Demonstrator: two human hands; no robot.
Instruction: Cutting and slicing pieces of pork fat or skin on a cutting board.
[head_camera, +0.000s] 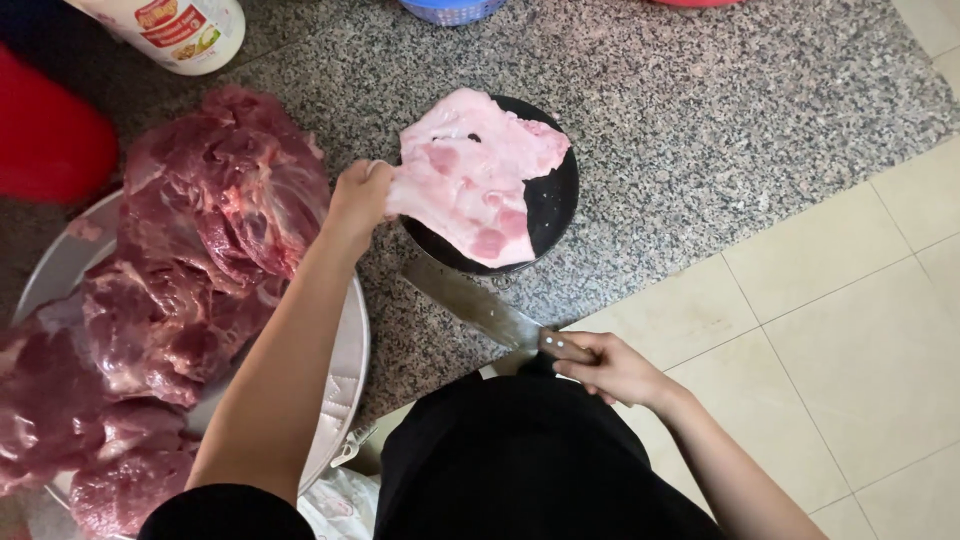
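Left hand (358, 196) pinches the pale fat slab (470, 175) lying on the round black board (556, 205); right hand (612, 368) clamped on cleaver (478, 305), blade off the slab; slab uncut; red meat (165, 290) piled in tray (348, 350), seemingly untouched.

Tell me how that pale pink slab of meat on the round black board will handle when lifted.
Likely floppy: the meat sags where the left hand pinches its edge. Probably slippery, since it looks wet and fatty.
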